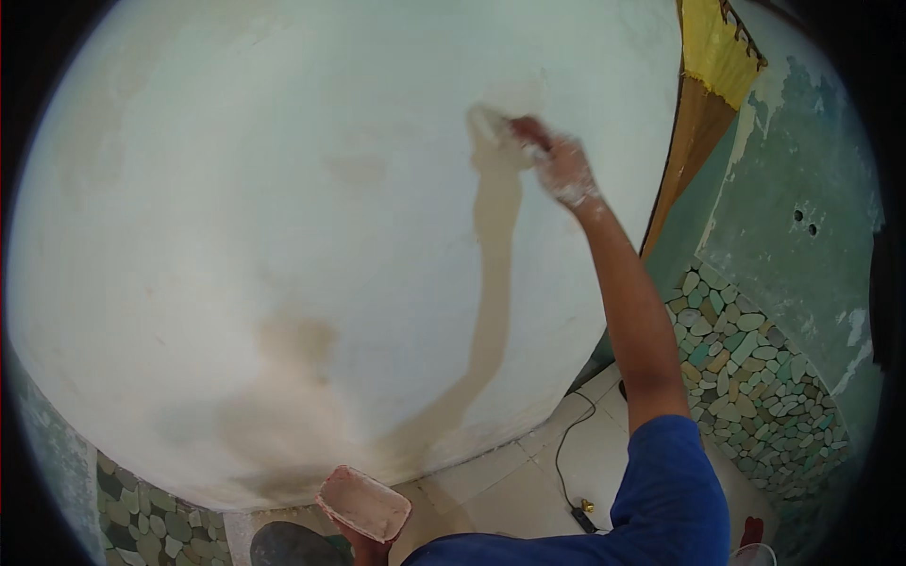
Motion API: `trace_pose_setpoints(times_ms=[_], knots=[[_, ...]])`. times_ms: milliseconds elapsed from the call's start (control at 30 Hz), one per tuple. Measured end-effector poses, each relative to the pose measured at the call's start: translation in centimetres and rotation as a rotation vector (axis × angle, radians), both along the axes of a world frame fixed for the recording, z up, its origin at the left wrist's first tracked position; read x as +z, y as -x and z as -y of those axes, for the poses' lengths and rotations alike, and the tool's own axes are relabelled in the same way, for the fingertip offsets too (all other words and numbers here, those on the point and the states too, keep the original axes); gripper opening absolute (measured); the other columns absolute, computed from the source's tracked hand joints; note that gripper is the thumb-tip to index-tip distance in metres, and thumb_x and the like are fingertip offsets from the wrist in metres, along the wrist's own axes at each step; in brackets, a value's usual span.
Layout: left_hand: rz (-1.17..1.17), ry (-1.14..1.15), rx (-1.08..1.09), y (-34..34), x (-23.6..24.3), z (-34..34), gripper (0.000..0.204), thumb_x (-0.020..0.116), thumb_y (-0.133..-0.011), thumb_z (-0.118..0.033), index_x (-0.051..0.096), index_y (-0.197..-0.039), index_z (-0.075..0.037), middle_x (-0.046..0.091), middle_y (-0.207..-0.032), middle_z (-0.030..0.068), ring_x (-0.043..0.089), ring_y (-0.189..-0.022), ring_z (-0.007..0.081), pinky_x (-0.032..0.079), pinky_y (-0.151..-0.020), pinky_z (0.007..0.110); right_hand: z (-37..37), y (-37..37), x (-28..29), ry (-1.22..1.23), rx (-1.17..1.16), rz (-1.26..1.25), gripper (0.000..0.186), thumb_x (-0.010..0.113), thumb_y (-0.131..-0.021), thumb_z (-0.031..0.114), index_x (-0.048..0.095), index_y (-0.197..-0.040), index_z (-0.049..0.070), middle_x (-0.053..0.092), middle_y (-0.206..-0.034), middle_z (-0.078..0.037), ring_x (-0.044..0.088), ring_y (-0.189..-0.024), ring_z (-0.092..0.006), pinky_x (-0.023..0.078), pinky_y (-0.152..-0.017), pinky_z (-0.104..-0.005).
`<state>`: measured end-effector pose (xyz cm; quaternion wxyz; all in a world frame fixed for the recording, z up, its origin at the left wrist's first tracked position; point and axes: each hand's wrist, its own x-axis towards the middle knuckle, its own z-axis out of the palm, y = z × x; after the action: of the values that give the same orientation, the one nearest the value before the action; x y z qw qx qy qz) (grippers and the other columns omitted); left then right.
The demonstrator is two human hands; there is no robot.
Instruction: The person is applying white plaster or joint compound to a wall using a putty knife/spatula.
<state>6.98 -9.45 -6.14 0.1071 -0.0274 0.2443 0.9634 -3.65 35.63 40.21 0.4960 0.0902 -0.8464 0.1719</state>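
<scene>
My right hand (564, 172), its wrist dusted white, is closed round the dark red handle of a putty knife (529, 132). The blade is smeared by motion and appears to lie against the large white wall (377, 264). A damp-looking patch shows just above the blade on that wall. Low in the view, my left hand (371, 553) grips a small rectangular tub (351, 524) from below, near my body. Pinkish-white putty (370, 506) lies in the tub and coats its rim. Most of my left hand is hidden by the tub and the lower edge.
A brown wooden edge with a torn yellow covering (721, 47) borders the wall at right. Beyond stands a green, patchy wall (802, 179) above pebble cladding (755, 368). A black cable (559, 453) with a socket end (583, 519) lies on the tiled floor (491, 481).
</scene>
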Motion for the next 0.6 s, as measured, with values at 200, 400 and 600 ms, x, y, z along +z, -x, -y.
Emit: trace_pose_setpoints(times_ms=[200, 400, 600], knots=[[-0.020, 0.022, 0.042, 0.7, -2.2, 2.1, 0.059, 0.034, -0.092, -0.063, 0.045, -0.134, -0.023, 0.052, -0.129, 0.0002, 0.051, -0.115, 0.0267, 0.043, -0.096, 0.051, -4.2, 3.1, 1.1, -0.094, -0.293, -0.290, 0.029, 0.057, -0.087, 0.022, 0.063, -0.114, 0.011, 0.068, -0.096, -0.015, 0.063, -0.088, -0.0359, 0.050, -0.079, -0.0429], [0.093, -0.059, -0.015, 1.9, -2.5, 3.6, 0.062, 0.033, -0.090, -0.066, 0.043, -0.135, -0.024, 0.052, -0.130, 0.0007, 0.051, -0.116, 0.0268, 0.044, -0.095, 0.051, 9.3, 4.6, -7.1, -0.012, -0.084, -0.238, 0.030, 0.060, -0.077, 0.006, 0.064, -0.107, 0.010, 0.066, -0.102, -0.011, 0.059, -0.094, -0.0301, 0.049, -0.082, -0.0395], [0.058, 0.012, -0.042, 3.7, -0.6, 3.9, 0.064, 0.028, -0.090, -0.070, 0.046, -0.131, -0.024, 0.054, -0.126, 0.0011, 0.055, -0.110, 0.0254, 0.048, -0.090, 0.044, 9.9, 2.0, -5.8, 0.005, -0.207, -0.107, 0.027, 0.056, -0.083, 0.004, 0.064, -0.109, 0.001, 0.067, -0.101, -0.017, 0.062, -0.091, -0.0326, 0.050, -0.081, -0.0365]])
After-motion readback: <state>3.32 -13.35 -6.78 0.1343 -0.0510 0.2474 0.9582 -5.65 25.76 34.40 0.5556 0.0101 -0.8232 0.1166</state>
